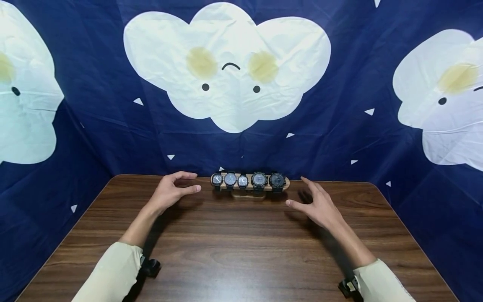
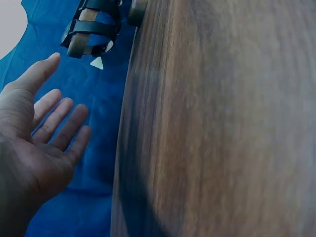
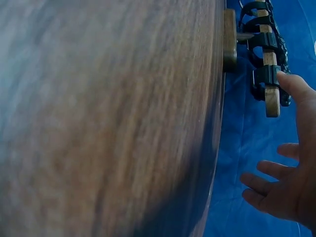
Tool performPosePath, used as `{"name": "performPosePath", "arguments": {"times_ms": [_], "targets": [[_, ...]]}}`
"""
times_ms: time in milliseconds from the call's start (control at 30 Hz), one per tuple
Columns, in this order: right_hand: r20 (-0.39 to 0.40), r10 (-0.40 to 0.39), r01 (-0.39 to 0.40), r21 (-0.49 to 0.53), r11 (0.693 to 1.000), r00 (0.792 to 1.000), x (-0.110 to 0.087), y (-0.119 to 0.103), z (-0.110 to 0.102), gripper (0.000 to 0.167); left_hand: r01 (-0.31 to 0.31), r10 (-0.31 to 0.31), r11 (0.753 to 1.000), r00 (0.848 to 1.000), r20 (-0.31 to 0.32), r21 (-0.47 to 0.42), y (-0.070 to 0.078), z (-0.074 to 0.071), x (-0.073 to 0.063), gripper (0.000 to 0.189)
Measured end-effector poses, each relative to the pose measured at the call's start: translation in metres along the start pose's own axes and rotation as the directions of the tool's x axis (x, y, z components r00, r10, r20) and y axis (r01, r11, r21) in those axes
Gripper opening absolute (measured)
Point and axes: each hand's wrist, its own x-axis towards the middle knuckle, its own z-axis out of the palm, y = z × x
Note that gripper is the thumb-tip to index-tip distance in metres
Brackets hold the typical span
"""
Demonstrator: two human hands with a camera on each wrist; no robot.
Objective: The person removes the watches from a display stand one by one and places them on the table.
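Note:
A wooden watch stand (image 1: 247, 195) stands at the back of the table, bearing a row of several dark wristwatches (image 1: 259, 179) strapped round its bar. To the left of the stand, my left hand (image 1: 171, 193) hovers with fingers spread, touching nothing. My right hand (image 1: 318, 205) is held on the other side, thumb and fingers apart, also holding nothing. In the left wrist view, the bar's end (image 2: 76, 47) shows beyond the left hand (image 2: 47, 133). From the right wrist, the watches (image 3: 266, 76) and the base (image 3: 230, 42) appear beyond the right hand (image 3: 291, 168).
The brown wood-grain table (image 1: 234, 247) ends just behind the stand. A dark blue cloth (image 1: 256, 151) with white cloud faces hangs along the back and both sides. Dark wrist devices (image 1: 151, 267) sit near both pale sleeves (image 1: 113, 272).

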Motion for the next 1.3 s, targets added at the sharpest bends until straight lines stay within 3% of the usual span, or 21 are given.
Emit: {"name": "performPosePath", "arguments": {"times_ms": [533,933,1300], "targets": [[0.018,-0.044,0.043,0.026,0.999,0.999,0.003,-0.004,-0.001,0.108,-0.063,0.067,0.992,0.997,0.03,-0.107,-0.004,0.02,0.008,0.053],[0.052,-0.109,0.107,0.044,0.993,0.993,0.012,-0.007,0.0,0.104,-0.127,0.129,0.991,0.99,0.048,-0.041,-0.002,0.028,0.013,0.052],[0.078,-0.102,0.096,0.083,0.992,0.992,0.02,-0.011,-0.001,0.103,-0.158,0.159,0.987,0.985,0.073,-0.009,0.002,0.029,0.017,0.048]]}}
